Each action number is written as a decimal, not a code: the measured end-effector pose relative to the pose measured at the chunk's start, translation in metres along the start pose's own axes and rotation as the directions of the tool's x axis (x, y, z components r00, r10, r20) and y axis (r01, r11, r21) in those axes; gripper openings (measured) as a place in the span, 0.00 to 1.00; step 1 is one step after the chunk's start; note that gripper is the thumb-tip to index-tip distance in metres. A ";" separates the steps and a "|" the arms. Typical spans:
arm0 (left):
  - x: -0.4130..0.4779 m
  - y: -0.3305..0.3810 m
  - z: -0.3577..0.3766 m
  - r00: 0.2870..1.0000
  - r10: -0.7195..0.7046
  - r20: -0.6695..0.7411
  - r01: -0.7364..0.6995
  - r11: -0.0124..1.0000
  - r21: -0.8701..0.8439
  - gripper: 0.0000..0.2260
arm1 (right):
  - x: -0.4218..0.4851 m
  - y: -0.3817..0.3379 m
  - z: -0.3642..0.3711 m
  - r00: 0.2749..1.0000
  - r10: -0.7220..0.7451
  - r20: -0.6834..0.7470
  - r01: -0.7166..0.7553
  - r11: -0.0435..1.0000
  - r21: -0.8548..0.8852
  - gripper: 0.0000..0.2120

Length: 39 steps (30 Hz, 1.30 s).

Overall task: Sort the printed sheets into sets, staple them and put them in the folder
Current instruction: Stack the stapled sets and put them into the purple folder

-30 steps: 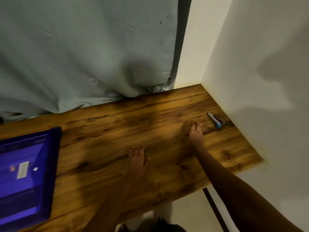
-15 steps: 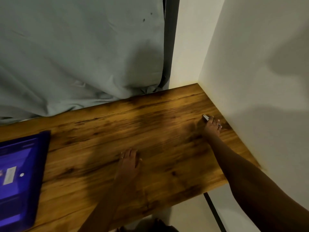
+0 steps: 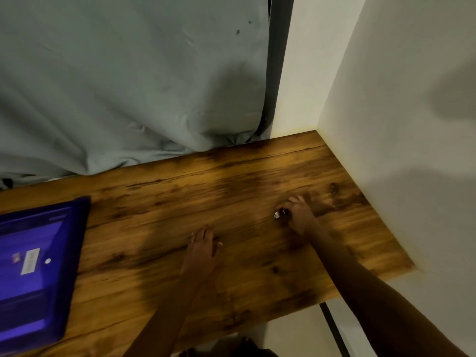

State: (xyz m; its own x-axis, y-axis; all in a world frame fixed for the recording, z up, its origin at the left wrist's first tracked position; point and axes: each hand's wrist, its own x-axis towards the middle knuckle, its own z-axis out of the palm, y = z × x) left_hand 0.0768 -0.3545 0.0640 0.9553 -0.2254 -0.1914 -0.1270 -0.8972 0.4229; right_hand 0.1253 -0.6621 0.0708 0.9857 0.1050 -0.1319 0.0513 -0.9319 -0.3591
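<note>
My right hand (image 3: 298, 215) grips a small stapler (image 3: 279, 213) just above the wooden table, right of centre; only the stapler's silver tip shows past my curled fingers. My left hand (image 3: 202, 247) rests flat on the table (image 3: 154, 228) near its middle, fingers straight, holding nothing. A blue plastic folder (image 3: 38, 266) lies closed at the table's left edge, with a white label and a snap button on its flap. No printed sheets are in view.
White walls (image 3: 399, 124) close off the table's right side and back right corner. A grey-green cloth (image 3: 128, 86) hangs behind the table's far edge. The table's front edge runs below my forearms, with pale floor and a dark bar (image 3: 334, 328) beneath.
My right hand reached the stapler by the right wall, closed round it and has carried it leftwards towards the table's middle. My left hand has stayed flat in place.
</note>
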 end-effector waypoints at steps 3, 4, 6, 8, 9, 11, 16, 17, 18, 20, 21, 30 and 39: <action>-0.002 0.001 0.002 1.000 -0.002 -0.005 0.002 1.000 -0.003 0.24 | -0.013 -0.010 0.011 0.995 0.035 -0.097 -0.025 0.994 0.105 0.15; -0.003 0.000 0.003 1.000 -0.005 -0.007 0.005 1.000 -0.009 0.24 | -0.018 -0.017 0.015 0.985 0.113 -0.128 -0.094 0.985 0.145 0.13; -0.004 0.001 0.004 1.000 -0.004 -0.012 0.004 1.000 -0.017 0.24 | -0.024 -0.031 0.023 0.938 0.294 -0.182 -0.247 0.938 0.243 0.15; -0.006 0.002 0.005 1.000 -0.006 -0.015 0.005 1.000 -0.015 0.23 | -0.025 -0.046 0.026 0.889 0.423 -0.175 -0.362 0.884 0.296 0.24; -0.006 0.002 0.004 1.000 -0.002 -0.022 0.001 1.000 -0.016 0.23 | -0.024 -0.051 0.028 0.874 0.456 -0.166 -0.391 0.865 0.314 0.27; -0.008 -0.001 0.003 0.999 0.003 -0.032 -0.004 1.000 -0.016 0.23 | -0.021 -0.060 0.030 0.858 0.486 -0.166 -0.416 0.847 0.332 0.27; -0.012 -0.019 -0.006 0.998 -0.014 -0.055 0.014 1.000 -0.009 0.24 | -0.015 -0.089 0.034 0.822 0.538 -0.188 -0.431 0.802 0.413 0.22; -0.013 -0.024 -0.010 0.998 -0.018 -0.059 0.017 1.000 -0.003 0.23 | -0.014 -0.100 0.035 0.831 0.523 -0.190 -0.416 0.811 0.412 0.22; -0.014 -0.031 -0.013 0.998 -0.017 -0.066 0.017 1.000 0.000 0.23 | -0.013 -0.112 0.037 0.842 0.506 -0.190 -0.398 0.818 0.414 0.22; -0.018 -0.048 -0.024 0.996 -0.017 -0.087 0.017 1.000 -0.003 0.23 | -0.010 -0.141 0.042 0.862 0.474 -0.181 -0.367 0.828 0.425 0.25; -0.020 -0.058 -0.030 0.995 -0.014 -0.099 0.014 1.000 -0.003 0.22 | -0.008 -0.157 0.046 0.871 0.458 -0.177 -0.353 0.834 0.424 0.26; -0.053 -0.174 -0.088 0.980 -0.083 -0.179 0.083 0.997 -0.010 0.22 | 0.007 -0.320 0.094 0.939 0.328 -0.108 -0.275 0.900 0.338 0.32; -0.103 -0.298 -0.114 0.976 -0.063 -0.207 0.078 0.995 0.066 0.32 | 0.012 -0.428 0.149 0.965 0.245 -0.092 -0.206 0.929 0.306 0.30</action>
State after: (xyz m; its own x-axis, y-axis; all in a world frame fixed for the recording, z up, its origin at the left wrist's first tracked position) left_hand 0.0466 -0.0205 0.0591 0.9959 -0.0854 -0.0304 -0.0696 -0.9352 0.3471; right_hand 0.0909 -0.2106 0.0854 0.9787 -0.1584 -0.1304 -0.2050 -0.7815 -0.5893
